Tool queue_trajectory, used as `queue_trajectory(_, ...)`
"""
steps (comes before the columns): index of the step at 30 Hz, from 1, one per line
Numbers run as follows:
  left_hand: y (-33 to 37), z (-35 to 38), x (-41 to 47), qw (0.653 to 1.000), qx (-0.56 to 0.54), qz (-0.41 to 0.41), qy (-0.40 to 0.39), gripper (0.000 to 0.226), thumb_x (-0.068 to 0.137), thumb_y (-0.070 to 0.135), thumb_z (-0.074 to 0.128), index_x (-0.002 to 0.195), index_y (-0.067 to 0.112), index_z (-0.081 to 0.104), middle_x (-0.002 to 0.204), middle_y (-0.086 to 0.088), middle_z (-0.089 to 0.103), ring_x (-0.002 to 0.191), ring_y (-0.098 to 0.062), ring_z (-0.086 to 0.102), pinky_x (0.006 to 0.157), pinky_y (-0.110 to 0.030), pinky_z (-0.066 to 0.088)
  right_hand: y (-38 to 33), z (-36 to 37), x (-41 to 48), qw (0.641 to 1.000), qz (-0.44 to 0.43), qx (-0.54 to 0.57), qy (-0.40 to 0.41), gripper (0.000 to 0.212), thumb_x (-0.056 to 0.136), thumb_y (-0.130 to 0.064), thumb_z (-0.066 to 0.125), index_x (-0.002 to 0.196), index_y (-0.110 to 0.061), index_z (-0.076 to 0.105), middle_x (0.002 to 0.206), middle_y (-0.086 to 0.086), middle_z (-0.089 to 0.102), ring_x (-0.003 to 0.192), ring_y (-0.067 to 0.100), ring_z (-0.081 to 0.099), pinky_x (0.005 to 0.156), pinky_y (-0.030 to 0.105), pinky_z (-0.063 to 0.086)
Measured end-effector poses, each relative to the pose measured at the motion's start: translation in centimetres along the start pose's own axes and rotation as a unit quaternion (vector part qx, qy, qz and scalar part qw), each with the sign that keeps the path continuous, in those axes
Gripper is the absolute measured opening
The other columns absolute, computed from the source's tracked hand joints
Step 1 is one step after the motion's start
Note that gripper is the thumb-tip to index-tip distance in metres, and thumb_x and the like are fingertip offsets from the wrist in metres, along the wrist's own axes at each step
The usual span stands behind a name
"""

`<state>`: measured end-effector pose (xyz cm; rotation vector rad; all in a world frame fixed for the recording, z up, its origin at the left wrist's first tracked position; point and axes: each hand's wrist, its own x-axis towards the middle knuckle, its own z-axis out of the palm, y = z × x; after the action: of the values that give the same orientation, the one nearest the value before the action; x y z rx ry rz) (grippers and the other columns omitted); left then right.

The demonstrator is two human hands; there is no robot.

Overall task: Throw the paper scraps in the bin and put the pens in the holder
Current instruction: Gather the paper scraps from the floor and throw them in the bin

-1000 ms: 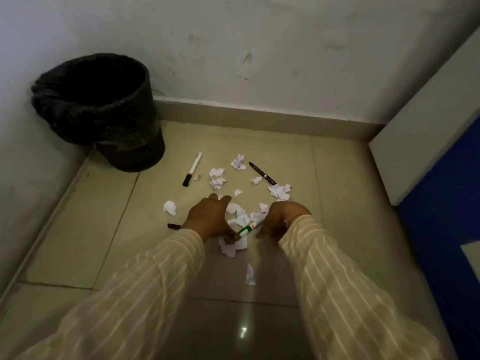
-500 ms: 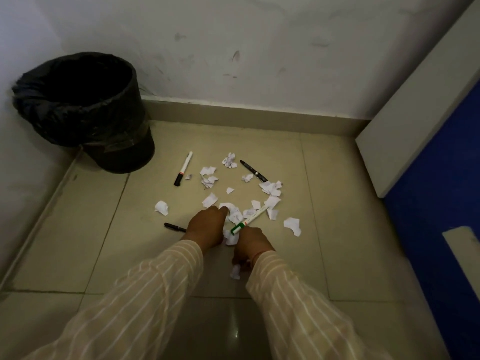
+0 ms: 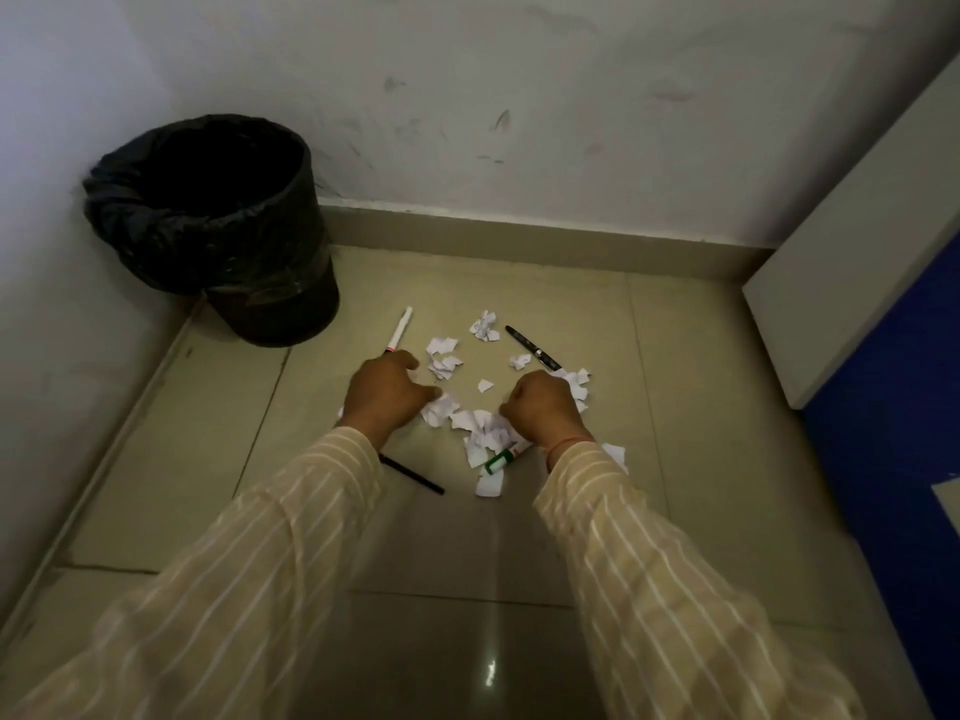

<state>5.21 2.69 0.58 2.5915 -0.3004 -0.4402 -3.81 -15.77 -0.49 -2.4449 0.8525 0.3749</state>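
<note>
My single head-worn camera (wide-angle) looks forward and steeply down, close above my forearms, facing the floor corner where two walls meet.

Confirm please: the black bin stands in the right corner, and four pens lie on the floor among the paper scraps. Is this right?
Only the side is wrong. The head view shows the black bin in the left corner, against the wall. Four pens do lie on the floor among the paper scraps.

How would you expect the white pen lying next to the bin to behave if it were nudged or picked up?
The white pen looks slim and round, so a nudge would probably roll it across the smooth tiled floor. It seems stiff and light. The bin beside it might stop a roll.
</note>
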Motion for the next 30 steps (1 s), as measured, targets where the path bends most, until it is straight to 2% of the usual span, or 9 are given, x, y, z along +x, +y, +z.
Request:
queue_trajectory(3,-2.6,-1.6,1.1,0.998,0.051,-0.049,0.004,0.052,0.080,0.031,0.079,0.128,0.016,0.067,0.127,-0.013,0.068,0.112,-0.033,0.065,0.086,-0.034,0.050,-0.8,0.2,-0.1,0.998,-0.028,-0.061,-0.017,0.033,0.082,-0.012,0.067,0.115,-0.008,0.069,0.120,0.017,0.069,0.109,0.034,0.068,0.084,0.029,0.053)
queue_trajectory(8,-4.7,-1.2,1.5,0.984,0.087,-0.123,-0.098,0.066,0.080,0.024,0.076,0.141,0.015,0.055,0.140,-0.016,0.057,0.122,-0.033,0.060,0.093,-0.035,0.051,-2.2,3.0,-0.7,0.984,-0.078,-0.114,-0.110,0.078,0.063,-0.026,0.092,0.130,-0.016,0.055,0.130,0.016,0.055,0.115,0.036,0.064,0.091,0.040,0.058)
queue_trajectory(13,-2.4,0.9,1.9,0.990,-0.058,-0.071,-0.109,0.060,0.088,0.007,0.061,0.146,0.021,0.055,0.147,-0.014,0.056,0.128,-0.032,0.059,0.107,-0.034,0.049,-3.2,5.2,-0.2,0.993,-0.104,-0.038,-0.052,0.061,0.077,-0.012,0.078,0.132,-0.014,0.050,0.134,0.021,0.051,0.115,0.040,0.061,0.088,0.035,0.050)
queue_trajectory(16,-1.7,1.3,2.1,0.983,-0.150,-0.043,-0.097,0.056,0.090,-0.003,0.053,0.141,0.017,0.059,0.129,-0.015,0.064,0.109,-0.028,0.062,0.096,-0.029,0.051,-3.4,4.7,0.9,0.993,-0.097,0.028,-0.060,0.083,0.067,-0.016,0.088,0.141,-0.017,0.049,0.132,0.020,0.058,0.120,0.038,0.059,0.091,0.031,0.048)
queue_trajectory(20,-2.6,-0.4,3.1,0.994,-0.087,-0.029,-0.062,0.060,0.087,0.000,0.056,0.143,0.022,0.059,0.133,-0.011,0.064,0.120,-0.031,0.062,0.093,-0.025,0.045,-3.1,2.4,1.6,0.993,-0.063,-0.036,-0.096,0.106,0.061,-0.025,0.096,0.149,-0.023,0.037,0.139,0.020,0.045,0.121,0.042,0.059,0.101,0.043,0.053)
queue_trajectory(22,-2.9,-0.7,3.3,0.993,-0.034,-0.029,-0.112,0.071,0.083,0.004,0.065,0.148,0.028,0.053,0.145,-0.012,0.058,0.126,-0.031,0.061,0.100,-0.029,0.049,-3.3,2.4,1.3,0.985,-0.058,-0.089,-0.136,0.112,0.059,-0.030,0.098,0.150,-0.026,0.032,0.143,0.021,0.037,0.120,0.044,0.059,0.099,0.047,0.055)
queue_trajectory(26,-1.9,1.8,2.6,0.977,0.080,0.023,-0.195,0.078,0.079,0.019,0.079,0.150,0.025,0.048,0.149,-0.010,0.052,0.130,-0.029,0.058,0.107,-0.035,0.049,-4.8,5.6,0.7,0.980,-0.099,-0.128,-0.115,0.114,0.056,-0.037,0.096,0.149,-0.029,0.030,0.146,0.023,0.028,0.112,0.043,0.065,0.099,0.043,0.056)
queue_trajectory(28,-1.0,3.2,2.2,0.986,0.026,0.034,-0.158,0.057,0.086,0.020,0.073,0.140,0.018,0.058,0.142,-0.011,0.060,0.127,-0.029,0.059,0.105,-0.034,0.048,-5.3,6.9,0.8,0.989,-0.097,-0.070,-0.086,0.105,0.061,-0.031,0.094,0.149,-0.028,0.038,0.141,0.022,0.037,0.109,0.041,0.066,0.097,0.041,0.055)
queue_trajectory(30,-0.4,3.9,1.7,0.991,-0.056,0.001,-0.124,0.036,0.091,0.018,0.068,0.127,0.014,0.068,0.132,-0.011,0.069,0.120,-0.030,0.065,0.101,-0.033,0.050,-5.3,7.4,1.1,0.995,-0.084,0.014,-0.057,0.078,0.070,-0.020,0.087,0.140,-0.022,0.053,0.131,0.019,0.053,0.108,0.039,0.066,0.092,0.036,0.052)
